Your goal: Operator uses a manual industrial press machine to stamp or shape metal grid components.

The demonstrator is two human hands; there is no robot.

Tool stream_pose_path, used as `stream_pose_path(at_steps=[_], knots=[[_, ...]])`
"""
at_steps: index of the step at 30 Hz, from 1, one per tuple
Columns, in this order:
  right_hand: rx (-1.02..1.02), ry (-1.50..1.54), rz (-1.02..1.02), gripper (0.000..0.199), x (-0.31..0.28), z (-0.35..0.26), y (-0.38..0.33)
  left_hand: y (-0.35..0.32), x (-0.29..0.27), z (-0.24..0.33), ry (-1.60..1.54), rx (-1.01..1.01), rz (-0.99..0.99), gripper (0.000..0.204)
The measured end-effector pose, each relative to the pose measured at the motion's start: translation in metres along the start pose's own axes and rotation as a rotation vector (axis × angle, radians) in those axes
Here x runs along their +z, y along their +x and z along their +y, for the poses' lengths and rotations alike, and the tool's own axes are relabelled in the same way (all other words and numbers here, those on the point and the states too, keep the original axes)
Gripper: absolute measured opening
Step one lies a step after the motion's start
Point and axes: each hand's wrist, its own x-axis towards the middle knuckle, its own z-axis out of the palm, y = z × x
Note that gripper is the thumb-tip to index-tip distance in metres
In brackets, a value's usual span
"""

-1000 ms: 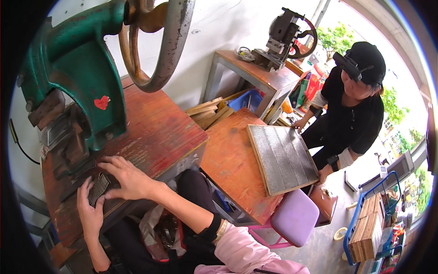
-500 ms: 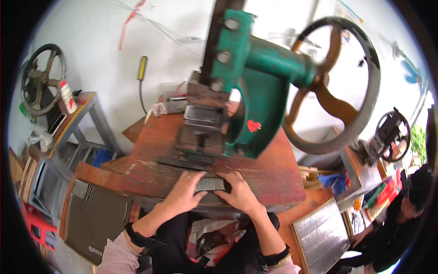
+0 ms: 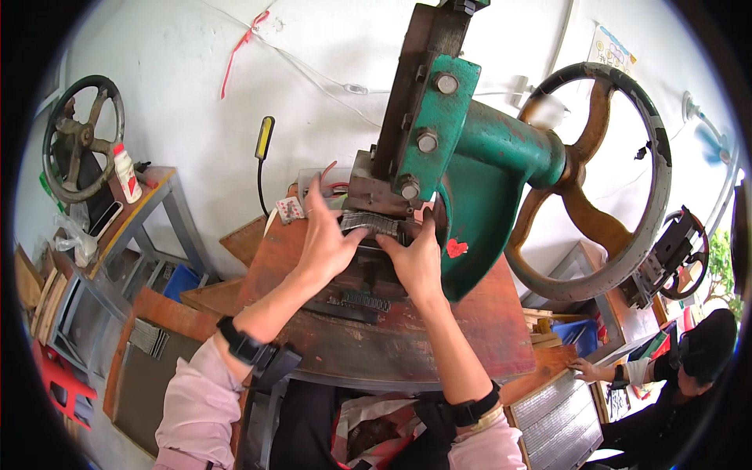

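Note:
Under the ram of a green hand-wheel press [image 3: 501, 168], a ribbed grey bundle of thin metal strips [image 3: 370, 223] lies between my hands. My left hand [image 3: 327, 244] grips its left end, thumb in front and the index finger pointing up. At the other end my right hand [image 3: 415, 254] closes on it with thumb and fingers. Parts of the fingers are hidden behind the bundle and press head. A row of small metal pieces [image 3: 366, 301] lies on the dark plate at the press's foot, below my wrists.
The press stands on a worn red-brown wooden table [image 3: 486, 329]. Its large handwheel [image 3: 662, 188] is at the right. Lower left, a tray [image 3: 137, 392] holds several grey strips; lower right is a panel of metal strips [image 3: 558, 419]. A co-worker [image 3: 689, 384] sits at far right.
Both hands have carried the strip bundle from the table's front edge up and away, to beneath the press ram. The view has shifted. The co-worker's arm has moved onto the wooden board.

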Motion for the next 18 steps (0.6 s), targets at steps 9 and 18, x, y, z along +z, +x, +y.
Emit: stream_pose_path(at_steps=[9,18], knots=[[-0.065,-0.062,0.126,0.077,0.02,0.055,0.041,0.026,-0.015,-0.029,0.561,0.206,-0.032,0.08],[-0.109,0.024,0.137,0.058,0.003,0.035,-0.032,-0.093,-0.081,-0.029,0.593,0.269,-0.701,0.039]])
